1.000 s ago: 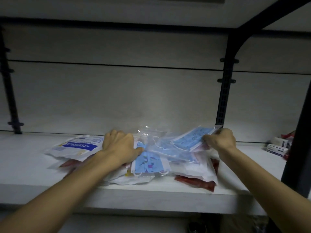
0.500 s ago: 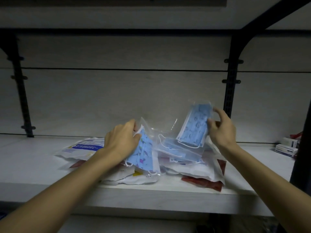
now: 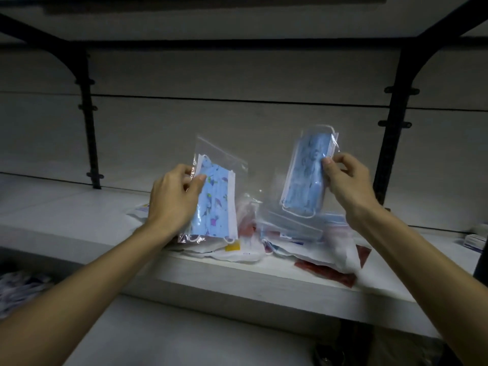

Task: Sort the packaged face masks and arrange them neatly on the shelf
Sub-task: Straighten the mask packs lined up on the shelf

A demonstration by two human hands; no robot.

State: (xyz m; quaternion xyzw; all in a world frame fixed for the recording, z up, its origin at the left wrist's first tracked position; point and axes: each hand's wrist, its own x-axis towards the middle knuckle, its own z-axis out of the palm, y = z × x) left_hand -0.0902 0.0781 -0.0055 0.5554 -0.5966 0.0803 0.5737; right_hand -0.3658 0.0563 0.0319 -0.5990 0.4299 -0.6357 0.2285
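Hands [image 3: 174,196] [image 3: 343,178] each pinch 1 mask pack [image 3: 216,204] [image 3: 306,175] above pile [image 3: 303,241].

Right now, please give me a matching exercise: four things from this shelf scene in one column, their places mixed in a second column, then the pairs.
1. patterned blue mask pack
2. plain blue mask pack
3. red packet
4. small white boxes

a. far right on the shelf
b. held in the left hand
c. under the pile, at the shelf edge
d. held in the right hand

Pairs: 1-b, 2-d, 3-c, 4-a
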